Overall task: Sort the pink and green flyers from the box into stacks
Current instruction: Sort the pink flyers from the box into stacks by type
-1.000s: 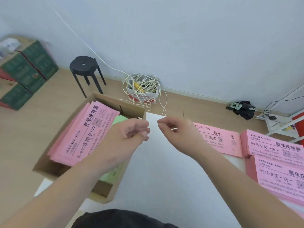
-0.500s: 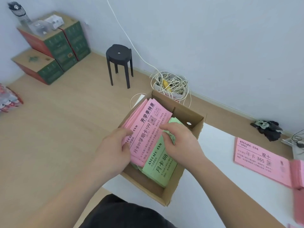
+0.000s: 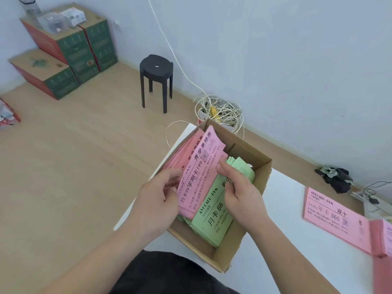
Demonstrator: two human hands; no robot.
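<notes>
Head view: the left hand (image 3: 158, 200) grips the lower left edge of the pink flyers (image 3: 199, 172), fingers curled round the bundle, which tilts up inside the cardboard box (image 3: 254, 247). The right hand (image 3: 239, 187) sits just right of that grip. Its index fingertip touches the bundle's right edge and it lies over the green flyers (image 3: 212, 217); whether it pinches anything cannot be told. A separate pink stack (image 3: 331, 217) lies well right of both hands on the white table (image 3: 297, 262).

- A sparse storeroom or back office, not a lived-in room: bare pale wall (image 3: 275, 60), wood-look floor (image 3: 74, 155).
- Printed cartons (image 3: 70, 52) stacked in the corner.
- A lone black stool (image 3: 156, 66) and a tub of tangled cable (image 3: 220, 112) against the wall.
- A white table (image 3: 297, 209) carrying a box (image 3: 254, 164) and "AVOCADO·GYM" flyers (image 3: 333, 219).
</notes>
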